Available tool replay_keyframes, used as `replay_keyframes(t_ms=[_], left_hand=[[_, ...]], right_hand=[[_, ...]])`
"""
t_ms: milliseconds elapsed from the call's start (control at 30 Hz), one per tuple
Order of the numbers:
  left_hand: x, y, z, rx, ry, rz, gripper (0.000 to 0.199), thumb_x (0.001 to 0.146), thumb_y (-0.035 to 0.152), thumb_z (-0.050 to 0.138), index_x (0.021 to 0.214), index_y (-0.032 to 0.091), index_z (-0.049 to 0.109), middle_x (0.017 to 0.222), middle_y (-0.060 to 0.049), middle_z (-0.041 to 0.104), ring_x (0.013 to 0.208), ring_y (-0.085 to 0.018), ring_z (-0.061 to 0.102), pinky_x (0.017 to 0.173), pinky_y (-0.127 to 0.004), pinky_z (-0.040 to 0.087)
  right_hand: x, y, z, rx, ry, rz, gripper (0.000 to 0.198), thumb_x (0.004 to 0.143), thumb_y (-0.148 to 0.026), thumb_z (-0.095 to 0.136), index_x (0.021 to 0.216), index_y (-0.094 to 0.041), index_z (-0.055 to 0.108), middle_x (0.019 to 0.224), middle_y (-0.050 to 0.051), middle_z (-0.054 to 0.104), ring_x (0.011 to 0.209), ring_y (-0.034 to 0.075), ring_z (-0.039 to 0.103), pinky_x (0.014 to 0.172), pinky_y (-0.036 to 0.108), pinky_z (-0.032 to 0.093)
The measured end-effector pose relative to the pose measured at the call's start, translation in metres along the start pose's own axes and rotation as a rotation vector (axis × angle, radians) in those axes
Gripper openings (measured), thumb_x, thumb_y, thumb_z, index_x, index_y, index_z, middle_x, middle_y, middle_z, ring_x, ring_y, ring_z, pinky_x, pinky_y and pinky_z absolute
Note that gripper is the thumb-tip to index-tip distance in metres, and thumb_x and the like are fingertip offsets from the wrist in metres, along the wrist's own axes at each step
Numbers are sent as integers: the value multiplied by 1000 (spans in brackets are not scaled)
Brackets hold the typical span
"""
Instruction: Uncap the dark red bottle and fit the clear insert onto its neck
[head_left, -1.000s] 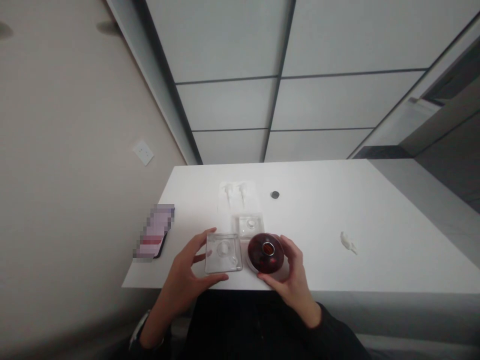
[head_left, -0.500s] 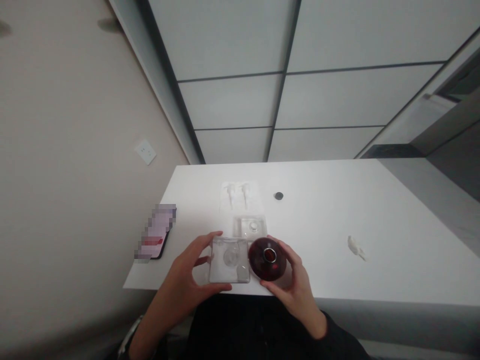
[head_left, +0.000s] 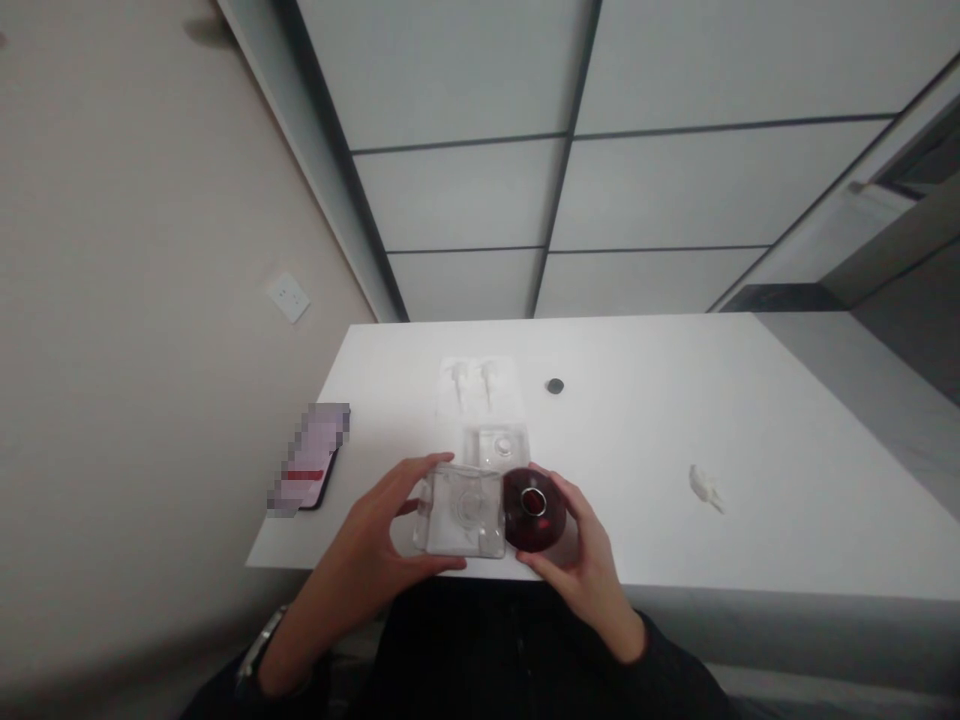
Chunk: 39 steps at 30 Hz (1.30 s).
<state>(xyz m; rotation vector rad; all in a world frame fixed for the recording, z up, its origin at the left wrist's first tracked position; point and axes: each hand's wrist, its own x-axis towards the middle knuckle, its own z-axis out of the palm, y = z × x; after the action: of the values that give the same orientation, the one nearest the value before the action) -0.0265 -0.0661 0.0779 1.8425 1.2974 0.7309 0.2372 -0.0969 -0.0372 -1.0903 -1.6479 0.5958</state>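
Between the fingers and thumb of my left hand is a clear plastic box-shaped tray with a round moulded mark in its middle. My right hand grips a dark red, glossy round object with a metal-rimmed ring on its face. The two things are side by side over the table's front edge, and the tray's right edge meets or overlaps the red object. Just behind them lies a second clear plastic tray, partly hidden by the held one.
A white table carries a phone at left and a pale sheet with two white pieces at the back. A small dark disc lies right of it. A crumpled white scrap is farther right.
The clear tray has tilted and shifted slightly right, now overlapping the red object's left edge. The red object has tipped a little. Both hands keep their hold.
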Motion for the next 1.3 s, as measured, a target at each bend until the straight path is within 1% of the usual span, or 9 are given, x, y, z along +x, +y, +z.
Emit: replay_keyframes(t_ms=[200, 333, 400, 533, 633, 867, 1000, 1167, 1300], left_hand=[[6, 9, -5, 101, -18, 34, 81, 78, 39, 91, 150, 34, 55, 148, -8, 65, 135, -35, 65, 101, -51, 66], [11, 11, -11, 174, -22, 49, 77, 80, 40, 88, 149, 32, 54, 149, -8, 65, 134, -34, 66, 102, -51, 66], [13, 11, -13, 206, -21, 58, 76, 79, 42, 89, 147, 30, 55, 146, -9, 66, 131, -34, 68, 102, -51, 66], [16, 14, -18, 271, -41, 78, 73, 80, 45, 88, 144, 29, 58, 142, -9, 69, 126, -33, 72, 100, -51, 67], [19, 18, -21, 312, -56, 109, 72, 81, 44, 87, 145, 29, 57, 142, -9, 69, 125, -33, 72, 102, -51, 65], [24, 29, -25, 394, -72, 224, 70, 84, 37, 86, 147, 30, 56, 140, -7, 70, 124, -29, 71, 107, -46, 62], [25, 34, -27, 430, -90, 237, 71, 84, 38, 86, 148, 31, 56, 139, -7, 70, 125, -29, 71, 109, -46, 60], [27, 39, -31, 473, -125, 268, 74, 87, 36, 85, 153, 31, 53, 145, -9, 67, 131, -30, 67, 113, -46, 57], [28, 42, -33, 504, -134, 283, 76, 87, 34, 85, 155, 33, 52, 144, -8, 67, 129, -30, 68, 112, -45, 57]], right_hand=[[0, 1, 0, 8, -12, 9, 76, 94, -46, 78, 159, -28, 43, 151, 14, 63, 138, 33, 62, 112, 52, 56], [1, 0, 0, -5, -17, -4, 78, 94, -44, 77, 161, -28, 41, 151, 15, 63, 138, 35, 62, 110, 55, 56], [1, 0, -1, -20, -27, -9, 81, 95, -43, 77, 164, -28, 37, 151, 15, 63, 138, 36, 62, 110, 56, 56], [1, 1, -1, -47, -52, -34, 90, 97, -42, 74, 170, -28, 24, 152, 17, 61, 137, 36, 62, 110, 56, 56], [2, 1, -1, -64, -54, -52, 92, 98, -42, 73, 171, -28, 20, 153, 16, 61, 137, 35, 62, 109, 56, 57], [2, 1, 0, -43, -42, -47, 91, 98, -44, 72, 171, -29, 20, 152, 15, 62, 135, 35, 63, 107, 55, 58], [2, 0, -1, -53, -50, -50, 94, 97, -42, 75, 171, -29, 20, 151, 16, 63, 133, 36, 64, 106, 56, 58], [3, 0, -1, -49, -35, -65, 93, 97, -43, 75, 171, -30, 20, 149, 15, 64, 132, 36, 64, 104, 56, 59], [2, 1, -1, -57, -44, -52, 94, 96, -43, 75, 171, -31, 19, 149, 15, 63, 132, 36, 64, 106, 57, 58]])
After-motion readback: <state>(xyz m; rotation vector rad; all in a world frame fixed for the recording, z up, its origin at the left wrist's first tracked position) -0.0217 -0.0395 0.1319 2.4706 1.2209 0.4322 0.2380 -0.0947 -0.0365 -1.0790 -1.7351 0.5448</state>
